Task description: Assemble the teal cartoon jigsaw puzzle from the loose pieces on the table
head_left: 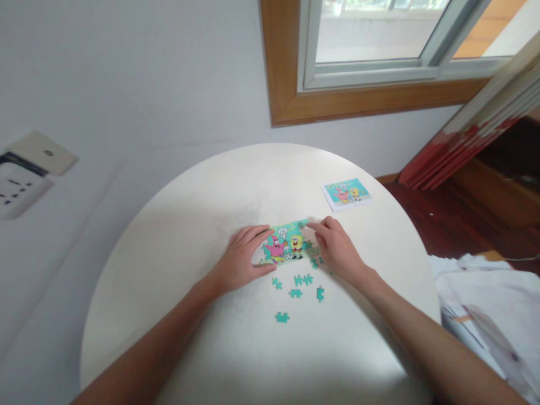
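Note:
A partly assembled jigsaw puzzle (pixel 287 243) with cartoon figures on a teal ground lies flat on the white round table (pixel 185 337). My left hand (pixel 242 256) is spread around its left end, fingertips on the upper edge and thumb at the lower edge. At the puzzle's upper right corner, my right hand (pixel 337 247) has its index fingertip touching, with the other fingers curled. Whether a small piece sits under those fingertips is hidden. Loose teal puzzle pieces (pixel 296 293) lie below the puzzle, one piece (pixel 282 317) nearest me. More pieces (pixel 314 262) are partly covered by my right hand.
A reference picture card (pixel 348 194) of the same cartoon lies at the table's back right. Behind the table are a wall and a wood-framed window (pixel 282 101). A socket (pixel 19 188) is on the left wall. White papers or bags (pixel 485 309) stand right of the table.

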`<action>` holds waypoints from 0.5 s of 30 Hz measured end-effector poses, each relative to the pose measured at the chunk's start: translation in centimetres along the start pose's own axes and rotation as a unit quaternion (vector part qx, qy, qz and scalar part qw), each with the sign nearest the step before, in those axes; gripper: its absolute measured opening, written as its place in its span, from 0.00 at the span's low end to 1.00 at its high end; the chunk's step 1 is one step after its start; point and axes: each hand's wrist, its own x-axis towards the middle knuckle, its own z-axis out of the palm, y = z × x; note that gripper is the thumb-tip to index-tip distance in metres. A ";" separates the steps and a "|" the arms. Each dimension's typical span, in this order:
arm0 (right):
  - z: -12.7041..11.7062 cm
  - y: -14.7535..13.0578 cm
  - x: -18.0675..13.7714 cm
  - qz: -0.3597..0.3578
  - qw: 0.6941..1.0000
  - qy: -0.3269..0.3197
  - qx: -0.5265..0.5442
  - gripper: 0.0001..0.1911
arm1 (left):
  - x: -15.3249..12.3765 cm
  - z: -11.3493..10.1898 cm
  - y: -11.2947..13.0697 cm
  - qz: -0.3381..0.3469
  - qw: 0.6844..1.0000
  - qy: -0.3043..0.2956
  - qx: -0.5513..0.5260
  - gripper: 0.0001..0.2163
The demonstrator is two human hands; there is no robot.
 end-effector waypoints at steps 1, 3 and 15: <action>-0.3 0.5 0.2 0.020 0.999 0.026 0.012 0.20 | 0.0 0.0 -0.1 0.000 1.000 0.000 -0.001 0.35; -1.0 1.6 0.5 0.054 0.996 0.061 0.026 0.18 | 0.0 0.0 -0.4 0.000 1.000 -0.001 -0.001 0.35; -3.6 1.6 -0.2 0.155 0.982 -0.109 -0.019 0.11 | 0.0 -0.3 -1.0 -0.003 1.000 -0.002 0.003 0.35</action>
